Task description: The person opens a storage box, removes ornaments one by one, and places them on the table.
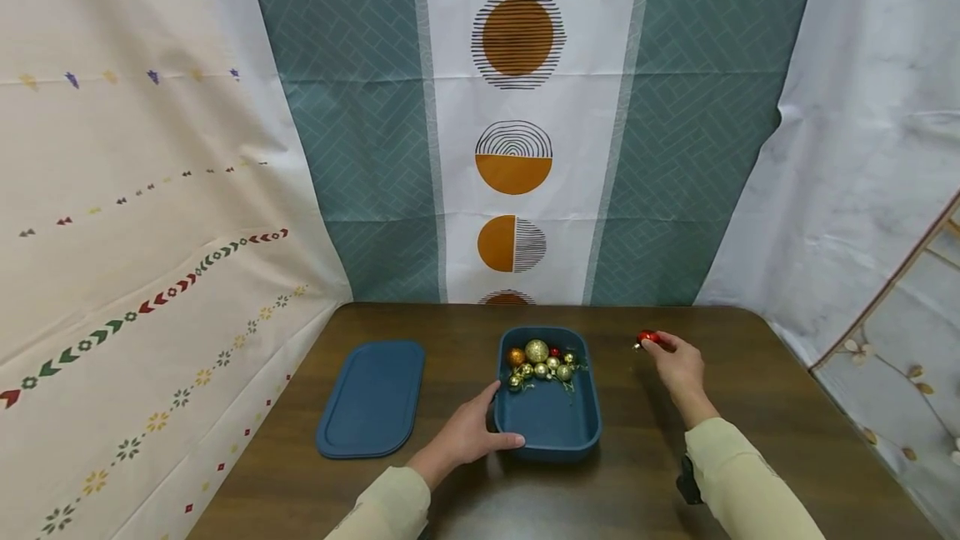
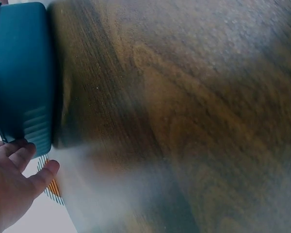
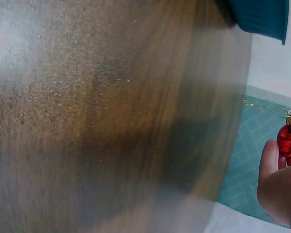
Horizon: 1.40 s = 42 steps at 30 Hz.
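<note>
My right hand (image 1: 681,371) pinches a red Christmas bauble (image 1: 648,337) above the table, to the right of a blue box. In the right wrist view the bauble (image 3: 289,141) has a gold cap and a thin gold string. My left hand (image 1: 472,432) rests against the left side of the blue box (image 1: 551,447), with thumb and fingers spread around its near left corner. Several gold baubles (image 1: 537,351), an orange bauble (image 1: 516,357) and a small red one lie at the far end inside the box. The left wrist view shows the fingers (image 2: 22,154) touching the box wall.
A flat blue lid (image 1: 371,398) lies on the brown wooden table (image 1: 457,323), left of the box. Patterned cloths (image 1: 360,123) hang behind the table and along both sides.
</note>
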Each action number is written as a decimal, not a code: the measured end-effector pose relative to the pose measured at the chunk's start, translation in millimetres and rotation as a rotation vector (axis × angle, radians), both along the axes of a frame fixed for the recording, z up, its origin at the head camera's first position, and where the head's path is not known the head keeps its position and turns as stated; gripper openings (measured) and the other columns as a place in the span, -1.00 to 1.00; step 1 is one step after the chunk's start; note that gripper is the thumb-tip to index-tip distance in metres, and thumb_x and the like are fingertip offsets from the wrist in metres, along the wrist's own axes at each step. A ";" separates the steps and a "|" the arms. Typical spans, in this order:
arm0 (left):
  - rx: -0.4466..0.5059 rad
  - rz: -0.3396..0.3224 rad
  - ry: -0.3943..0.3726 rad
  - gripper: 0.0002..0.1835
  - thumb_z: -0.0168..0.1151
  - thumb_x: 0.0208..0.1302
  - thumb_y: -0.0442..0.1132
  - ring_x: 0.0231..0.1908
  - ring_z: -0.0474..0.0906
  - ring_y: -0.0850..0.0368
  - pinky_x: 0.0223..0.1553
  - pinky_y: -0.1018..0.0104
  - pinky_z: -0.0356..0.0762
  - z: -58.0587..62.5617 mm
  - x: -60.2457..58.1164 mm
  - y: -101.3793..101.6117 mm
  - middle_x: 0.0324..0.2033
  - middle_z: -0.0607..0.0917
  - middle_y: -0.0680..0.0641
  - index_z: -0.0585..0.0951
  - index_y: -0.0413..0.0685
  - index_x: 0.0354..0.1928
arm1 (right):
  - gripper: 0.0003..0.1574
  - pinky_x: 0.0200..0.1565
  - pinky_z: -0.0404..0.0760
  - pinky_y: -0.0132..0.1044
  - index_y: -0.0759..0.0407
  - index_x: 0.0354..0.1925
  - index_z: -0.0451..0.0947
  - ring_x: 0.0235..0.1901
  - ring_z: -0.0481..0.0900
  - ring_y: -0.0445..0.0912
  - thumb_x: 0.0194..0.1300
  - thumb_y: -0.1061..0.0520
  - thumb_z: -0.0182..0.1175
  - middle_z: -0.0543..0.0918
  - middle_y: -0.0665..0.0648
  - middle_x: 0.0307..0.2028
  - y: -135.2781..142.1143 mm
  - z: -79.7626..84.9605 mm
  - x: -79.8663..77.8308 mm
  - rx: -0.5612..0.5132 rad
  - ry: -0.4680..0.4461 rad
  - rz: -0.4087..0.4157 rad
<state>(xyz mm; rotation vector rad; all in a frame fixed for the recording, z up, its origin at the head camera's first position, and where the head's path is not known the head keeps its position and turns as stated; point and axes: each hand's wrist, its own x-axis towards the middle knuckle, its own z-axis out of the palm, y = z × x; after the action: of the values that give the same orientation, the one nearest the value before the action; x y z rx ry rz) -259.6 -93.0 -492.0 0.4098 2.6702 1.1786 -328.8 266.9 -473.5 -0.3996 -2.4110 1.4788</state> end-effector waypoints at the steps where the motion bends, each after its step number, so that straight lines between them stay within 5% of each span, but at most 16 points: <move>1: -0.002 -0.002 0.001 0.13 0.50 0.06 0.18 0.34 0.30 -0.22 0.22 -0.24 0.32 0.2 0.0 -0.3 0.41 0.31 -0.25 0.12 -0.14 0.53 | -0.39 0.10 0.44 0.07 0.48 0.22 0.45 0.10 0.47 0.29 0.41 0.05 0.22 0.52 0.50 0.15 0.0 -2.0 -1.6 0.006 0.002 0.000; 10: 0.002 -0.015 0.002 0.13 0.49 0.08 0.17 0.36 0.28 -0.20 0.25 -0.21 0.31 0.4 0.6 -1.1 0.41 0.31 -0.25 0.09 -0.15 0.54 | -0.39 0.14 0.40 0.14 0.49 0.22 0.44 0.16 0.38 0.36 0.39 0.08 0.23 0.45 0.54 0.19 -4.1 -20.8 -7.0 0.008 -0.110 0.036; 23: 0.013 -0.013 -0.001 0.13 0.49 0.08 0.16 0.35 0.29 -0.21 0.24 -0.22 0.31 1.9 2.0 -1.5 0.41 0.32 -0.26 0.09 -0.15 0.55 | -0.40 0.14 0.38 0.17 0.51 0.20 0.45 0.13 0.40 0.38 0.37 0.10 0.24 0.48 0.53 0.16 -12.8 -33.7 -8.8 0.072 -0.154 0.084; 42: 0.003 -0.027 0.002 0.13 0.47 0.11 0.16 0.36 0.29 -0.23 0.24 -0.21 0.32 1.6 1.4 -0.9 0.41 0.30 -0.27 0.07 -0.17 0.55 | -0.37 0.13 0.40 0.19 0.53 0.24 0.37 0.12 0.41 0.37 0.38 0.14 0.22 0.44 0.53 0.20 -10.3 -35.9 -4.1 0.068 -0.183 0.140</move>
<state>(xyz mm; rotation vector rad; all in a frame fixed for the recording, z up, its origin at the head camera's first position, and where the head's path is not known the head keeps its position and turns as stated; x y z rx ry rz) -258.3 -93.9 -490.4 0.4468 2.6564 1.1747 -332.9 256.6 -509.4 -0.3726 -2.6743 1.4695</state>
